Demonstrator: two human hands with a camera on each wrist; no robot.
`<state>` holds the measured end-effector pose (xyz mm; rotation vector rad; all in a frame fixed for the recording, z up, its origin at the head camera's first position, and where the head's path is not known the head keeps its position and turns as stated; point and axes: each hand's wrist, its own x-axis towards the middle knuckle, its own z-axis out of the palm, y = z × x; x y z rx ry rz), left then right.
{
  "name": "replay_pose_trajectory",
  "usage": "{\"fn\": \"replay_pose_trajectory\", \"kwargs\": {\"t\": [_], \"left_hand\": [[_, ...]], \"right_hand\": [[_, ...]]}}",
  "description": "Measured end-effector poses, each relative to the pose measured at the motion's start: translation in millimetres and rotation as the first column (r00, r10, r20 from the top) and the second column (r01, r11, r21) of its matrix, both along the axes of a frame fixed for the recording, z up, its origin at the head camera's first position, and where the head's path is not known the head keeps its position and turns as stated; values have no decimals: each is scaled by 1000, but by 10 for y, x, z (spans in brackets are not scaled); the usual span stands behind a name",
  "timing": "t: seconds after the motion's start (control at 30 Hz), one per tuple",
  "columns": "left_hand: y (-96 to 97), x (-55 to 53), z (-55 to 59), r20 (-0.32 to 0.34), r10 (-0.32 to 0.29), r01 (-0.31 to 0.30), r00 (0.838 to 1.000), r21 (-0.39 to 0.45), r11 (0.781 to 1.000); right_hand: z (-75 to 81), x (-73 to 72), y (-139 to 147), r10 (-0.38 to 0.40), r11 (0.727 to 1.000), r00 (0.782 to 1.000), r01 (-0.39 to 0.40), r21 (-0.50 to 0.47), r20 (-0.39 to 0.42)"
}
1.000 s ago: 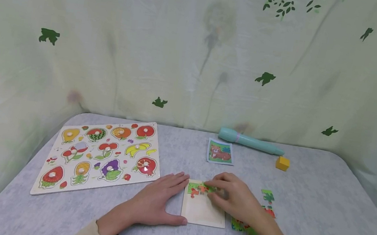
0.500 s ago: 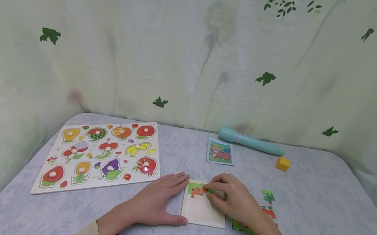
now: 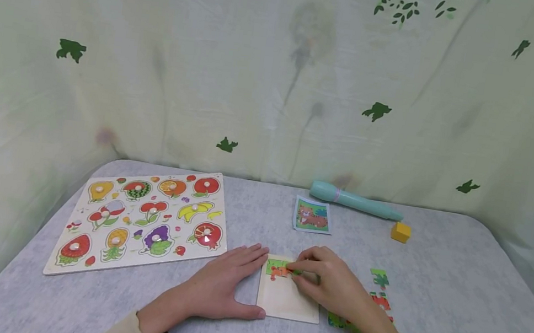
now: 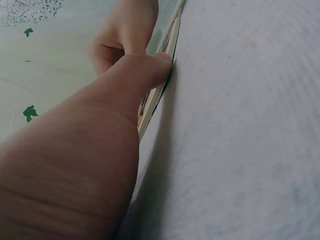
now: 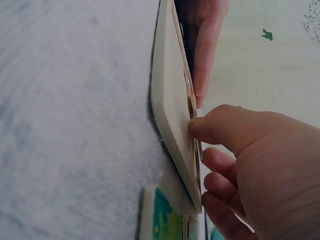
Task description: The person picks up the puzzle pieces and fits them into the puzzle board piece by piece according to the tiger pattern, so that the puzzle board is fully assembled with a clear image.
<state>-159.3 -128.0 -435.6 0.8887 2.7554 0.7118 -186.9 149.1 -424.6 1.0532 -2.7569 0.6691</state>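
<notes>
A pale wooden puzzle tray [image 3: 288, 303] lies flat in front of me, with green and orange jigsaw pieces [image 3: 276, 268] in its upper left corner. My left hand [image 3: 219, 288] rests along the tray's left side, fingers straight, thumb at the lower left corner. Thumb and index finger of my right hand [image 3: 329, 281] pinch a jigsaw piece against the tray's top row, beside the pieces lying there; most of that piece is hidden by the fingers. In the right wrist view the thumb [image 5: 212, 125] presses down at the tray surface, the other fingers curled behind it.
More jigsaw pieces [image 3: 380, 278] lie right of the tray, partly behind the right forearm. Beyond the tray are a bear picture card [image 3: 312, 215], a teal marker-shaped stick [image 3: 355, 200] and a yellow cube [image 3: 400, 232]. A fruit puzzle board [image 3: 140, 223] lies at left.
My right hand has shifted slightly left along the top row, bringing the pinched jigsaw piece closer against the pieces in the corner. My left hand has stayed put.
</notes>
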Motion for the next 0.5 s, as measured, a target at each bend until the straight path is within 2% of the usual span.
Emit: {"fn": "replay_pose_trajectory", "kwargs": {"t": [0.5], "left_hand": [[-1,3,-9,-12,-4,4,1000,-6,1000]], "right_hand": [[-8,14,-14,-9,1000,1000,9,3,-1]]}}
